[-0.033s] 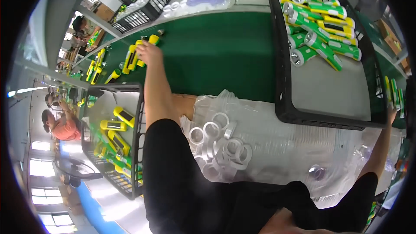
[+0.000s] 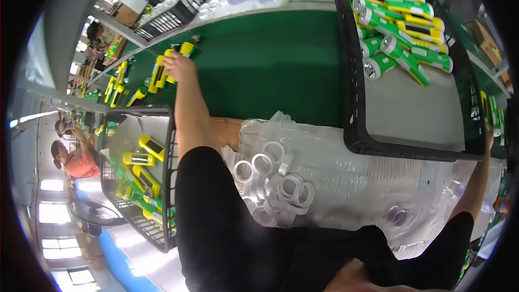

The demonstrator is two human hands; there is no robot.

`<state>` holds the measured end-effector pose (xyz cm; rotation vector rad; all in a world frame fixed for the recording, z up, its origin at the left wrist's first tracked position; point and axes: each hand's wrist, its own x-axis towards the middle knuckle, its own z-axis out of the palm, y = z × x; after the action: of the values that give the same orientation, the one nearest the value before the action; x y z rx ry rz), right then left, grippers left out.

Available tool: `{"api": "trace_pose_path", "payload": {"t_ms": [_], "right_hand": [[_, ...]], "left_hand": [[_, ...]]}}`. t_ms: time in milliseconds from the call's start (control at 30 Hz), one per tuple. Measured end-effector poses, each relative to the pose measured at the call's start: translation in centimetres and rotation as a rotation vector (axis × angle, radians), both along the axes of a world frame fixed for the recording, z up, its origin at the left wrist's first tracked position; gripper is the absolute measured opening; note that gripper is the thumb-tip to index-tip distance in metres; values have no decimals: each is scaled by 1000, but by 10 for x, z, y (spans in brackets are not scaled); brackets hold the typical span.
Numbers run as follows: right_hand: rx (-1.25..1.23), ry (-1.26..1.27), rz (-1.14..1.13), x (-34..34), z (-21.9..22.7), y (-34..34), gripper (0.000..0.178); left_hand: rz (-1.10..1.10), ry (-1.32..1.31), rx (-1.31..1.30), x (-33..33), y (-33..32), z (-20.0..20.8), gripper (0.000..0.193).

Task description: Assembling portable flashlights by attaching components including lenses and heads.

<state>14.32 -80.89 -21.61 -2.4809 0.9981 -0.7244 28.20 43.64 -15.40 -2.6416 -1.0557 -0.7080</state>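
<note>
Left hand (image 2: 179,68) at yellow-and-black cylindrical flashlights (image 2: 158,73), far left of the green tabletop (image 2: 270,70).
Left grip: fingers bent over them, closure can't be told. Right hand (image 2: 489,138) beside green cylindrical flashlights (image 2: 493,111), right of a black plastic crate (image 2: 405,153); grip mostly hidden. Shiny white rings (image 2: 262,163) piled nearer the body.

The flashlights (image 2: 404,59) mix green, yellow and white, some with black panels (image 2: 141,159). The counter (image 2: 275,70) is dark green, the crate (image 2: 400,152) black, the rings (image 2: 285,166) white
</note>
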Motion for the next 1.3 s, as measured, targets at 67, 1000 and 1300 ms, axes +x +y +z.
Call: {"api": "trace_pose_path", "payload": {"t_ms": [67, 1000, 1300], "right_hand": [[-24, 82, 27, 11, -13, 2, 61], [1333, -390, 1005, -277, 180, 689, 53], [1466, 253, 1228, -350, 157, 662, 52]], "left_hand": [[146, 59, -5, -1, 34, 0, 55], [-1595, 77, -1047, -385, -366, 97, 44], [-1765, 511, -1914, -388, -428, 94, 25]]}}
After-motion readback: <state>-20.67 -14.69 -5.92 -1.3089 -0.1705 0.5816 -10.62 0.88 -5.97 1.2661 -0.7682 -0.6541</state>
